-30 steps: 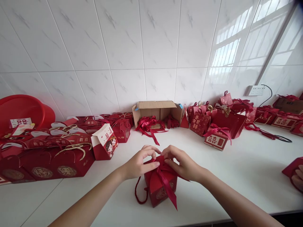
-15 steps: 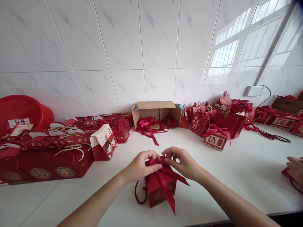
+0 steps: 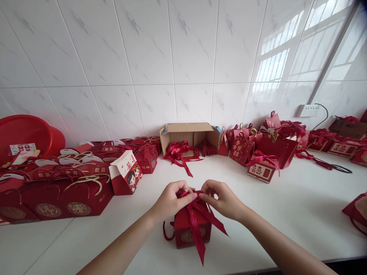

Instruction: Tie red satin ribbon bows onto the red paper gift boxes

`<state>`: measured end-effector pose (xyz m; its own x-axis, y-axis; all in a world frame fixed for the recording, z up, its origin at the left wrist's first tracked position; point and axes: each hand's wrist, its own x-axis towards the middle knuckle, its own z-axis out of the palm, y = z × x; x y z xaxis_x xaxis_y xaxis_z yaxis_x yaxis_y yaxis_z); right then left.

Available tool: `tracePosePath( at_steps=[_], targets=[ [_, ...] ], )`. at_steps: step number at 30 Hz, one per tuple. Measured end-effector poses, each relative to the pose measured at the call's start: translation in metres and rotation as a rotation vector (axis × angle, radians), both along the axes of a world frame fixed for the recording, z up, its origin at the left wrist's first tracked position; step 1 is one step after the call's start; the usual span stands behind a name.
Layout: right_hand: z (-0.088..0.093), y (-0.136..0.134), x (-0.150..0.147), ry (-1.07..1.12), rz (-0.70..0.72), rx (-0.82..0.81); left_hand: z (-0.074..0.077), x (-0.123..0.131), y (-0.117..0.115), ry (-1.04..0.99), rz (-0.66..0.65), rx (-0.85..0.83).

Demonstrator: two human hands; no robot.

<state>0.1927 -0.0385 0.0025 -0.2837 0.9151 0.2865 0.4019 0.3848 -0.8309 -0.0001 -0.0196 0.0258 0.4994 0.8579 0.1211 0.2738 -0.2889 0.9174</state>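
A red gift box (image 3: 183,229) with a gold round emblem stands on the white table in front of me. Shiny red ribbon (image 3: 196,233) is gathered at its top, and two long tails hang down the front. My left hand (image 3: 176,198) pinches the ribbon on the left side of the knot. From the right, my right hand (image 3: 219,198) pinches the ribbon too, thumb tips close together. The knot itself is partly hidden by my fingers. A dark red cord (image 3: 168,233) loops out at the box's left side.
Red gift boxes (image 3: 65,191) line the left, beside a red basin (image 3: 54,135). A cardboard box (image 3: 187,127) with loose ribbons (image 3: 180,152) stands by the wall. More boxes and bags (image 3: 262,168) are at the right. Another person's hand (image 3: 362,206) touches a red box at the right edge.
The box has turned slightly and its emblem faces me more. My right hand has shifted a little right, and the ribbon tails have swung. The other person's hand has moved mostly out of view.
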Motion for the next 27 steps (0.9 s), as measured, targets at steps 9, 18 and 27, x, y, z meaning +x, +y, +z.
tracePosePath(
  at_steps=[9,18,27],
  targets=[
    [0.001,0.002,0.006,0.124,0.056,-0.141,-0.008,0.000,0.000,-0.048,0.001,-0.055],
    [-0.004,0.002,0.014,0.210,0.071,-0.202,-0.008,-0.004,0.001,-0.014,-0.045,-0.040],
    [-0.005,0.001,0.008,0.356,0.134,-0.168,-0.006,0.000,-0.002,-0.123,-0.004,-0.121]
  ],
)
